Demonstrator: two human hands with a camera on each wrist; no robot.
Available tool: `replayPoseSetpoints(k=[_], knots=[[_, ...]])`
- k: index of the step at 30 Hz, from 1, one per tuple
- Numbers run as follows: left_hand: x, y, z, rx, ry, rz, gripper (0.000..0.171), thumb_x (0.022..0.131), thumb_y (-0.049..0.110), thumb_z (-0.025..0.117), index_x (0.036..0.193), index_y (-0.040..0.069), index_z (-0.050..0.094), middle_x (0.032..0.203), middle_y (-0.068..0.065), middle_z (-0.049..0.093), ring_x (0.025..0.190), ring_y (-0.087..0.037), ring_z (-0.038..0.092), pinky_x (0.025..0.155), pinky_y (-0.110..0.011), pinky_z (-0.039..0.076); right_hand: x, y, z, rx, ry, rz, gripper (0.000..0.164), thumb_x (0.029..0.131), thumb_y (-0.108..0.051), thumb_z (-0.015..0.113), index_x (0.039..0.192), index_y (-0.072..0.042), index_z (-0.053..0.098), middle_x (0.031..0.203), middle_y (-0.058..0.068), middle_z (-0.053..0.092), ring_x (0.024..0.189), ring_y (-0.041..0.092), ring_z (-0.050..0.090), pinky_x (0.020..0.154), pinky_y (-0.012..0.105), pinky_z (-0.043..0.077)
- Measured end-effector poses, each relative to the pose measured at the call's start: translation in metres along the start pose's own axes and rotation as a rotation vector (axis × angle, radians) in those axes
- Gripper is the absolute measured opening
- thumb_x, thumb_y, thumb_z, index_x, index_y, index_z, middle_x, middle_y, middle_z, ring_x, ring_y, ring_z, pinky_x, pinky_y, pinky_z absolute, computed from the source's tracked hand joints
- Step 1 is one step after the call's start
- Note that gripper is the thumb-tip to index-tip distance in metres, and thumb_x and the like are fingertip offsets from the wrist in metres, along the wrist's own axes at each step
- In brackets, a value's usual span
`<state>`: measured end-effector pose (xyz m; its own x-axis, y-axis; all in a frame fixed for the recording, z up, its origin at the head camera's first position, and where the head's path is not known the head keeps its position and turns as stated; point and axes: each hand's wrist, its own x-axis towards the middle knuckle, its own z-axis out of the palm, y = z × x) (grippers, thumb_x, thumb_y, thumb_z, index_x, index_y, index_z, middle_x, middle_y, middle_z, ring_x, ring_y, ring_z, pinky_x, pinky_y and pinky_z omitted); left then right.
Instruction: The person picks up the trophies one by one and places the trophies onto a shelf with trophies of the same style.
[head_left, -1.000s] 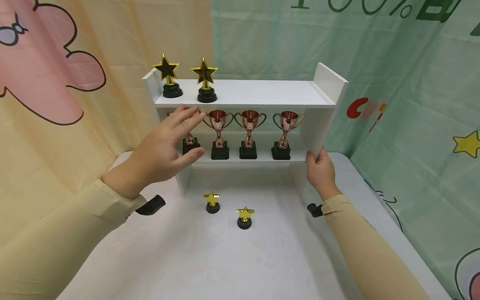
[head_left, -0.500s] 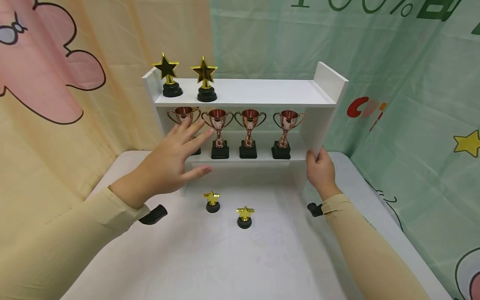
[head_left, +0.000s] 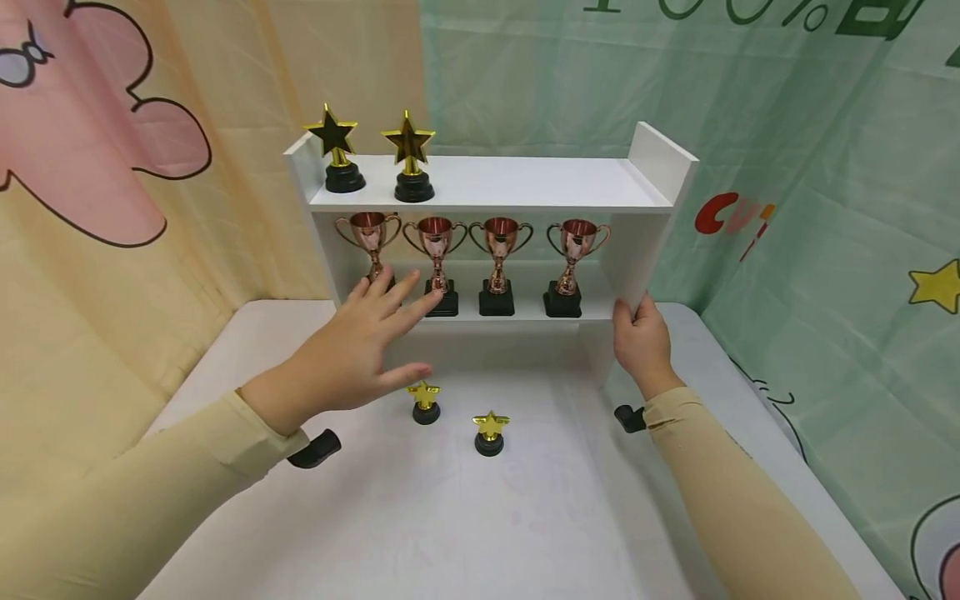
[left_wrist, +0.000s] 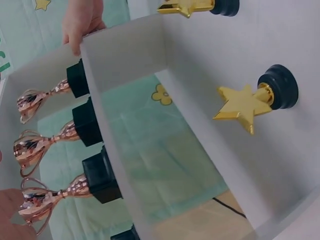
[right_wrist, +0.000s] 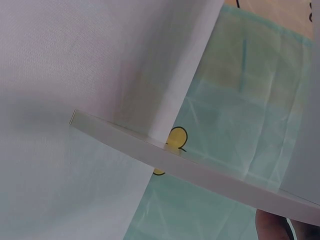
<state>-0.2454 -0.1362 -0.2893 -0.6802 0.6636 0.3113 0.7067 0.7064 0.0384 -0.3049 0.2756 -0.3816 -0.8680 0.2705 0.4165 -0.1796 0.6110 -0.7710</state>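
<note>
My left hand (head_left: 348,354), fingers spread and holding nothing, hovers before the lower left of the white shelf (head_left: 525,183). Its fingertips overlap the bases of the two leftmost copper cup trophies (head_left: 369,229) in the head view. On the shelf's right side panel (right_wrist: 200,175), my right hand (head_left: 643,346) grips the front edge; in the right wrist view only bits of its fingers (right_wrist: 272,225) show. Several cup trophies (head_left: 498,242) stand in a row on the middle board. Below the left thumb, a small gold star trophy (head_left: 425,404) stands on the table, partly covered.
Another small star trophy (head_left: 489,433) stands nearer on the white table (head_left: 525,525). Two larger star trophies (head_left: 408,154) occupy the left of the top board. Printed curtains (head_left: 525,75) hang behind and along both sides.
My left hand has come down and slightly right from the upper left of the shelf, uncovering the leftmost cup, its fingers spreading wider. My right hand stays at the side panel.
</note>
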Motion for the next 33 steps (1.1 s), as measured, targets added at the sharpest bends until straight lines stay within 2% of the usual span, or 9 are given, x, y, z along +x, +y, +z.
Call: replayPoseSetpoints(k=[10, 18, 33], knots=[[-0.005, 0.007, 0.019, -0.010, -0.060, -0.020, 0.088, 0.098, 0.061, 0.066, 0.169, 0.026, 0.028, 0.176, -0.016, 0.020, 0.161, -0.051, 0.010, 0.128, -0.069, 0.012, 0.000, 0.001, 0.001, 0.010, 0.011, -0.002, 0.045, 0.111, -0.034, 0.041, 0.139, -0.003, 0.058, 0.136, 0.026, 0.066, 0.114, 0.042, 0.061, 0.092, 0.058, 0.048], [-0.006, 0.010, 0.035, 0.011, -0.088, -0.005, 0.089, 0.098, 0.064, 0.063, 0.169, 0.023, 0.028, 0.176, -0.015, 0.020, 0.161, -0.050, 0.012, 0.128, -0.068, 0.013, 0.001, 0.003, 0.001, 0.019, 0.002, -0.008, 0.046, 0.112, -0.034, 0.040, 0.143, -0.004, 0.056, 0.139, 0.026, 0.064, 0.118, 0.043, 0.061, 0.098, 0.060, 0.048], [-0.009, 0.021, 0.061, 0.020, -0.130, 0.032, 0.088, 0.099, 0.065, 0.061, 0.169, 0.023, 0.028, 0.175, -0.015, 0.020, 0.162, -0.048, 0.013, 0.129, -0.065, 0.017, 0.000, 0.000, 0.002, 0.024, 0.001, 0.011, 0.046, 0.112, -0.036, 0.040, 0.144, -0.006, 0.056, 0.141, 0.024, 0.063, 0.119, 0.040, 0.060, 0.099, 0.059, 0.048]])
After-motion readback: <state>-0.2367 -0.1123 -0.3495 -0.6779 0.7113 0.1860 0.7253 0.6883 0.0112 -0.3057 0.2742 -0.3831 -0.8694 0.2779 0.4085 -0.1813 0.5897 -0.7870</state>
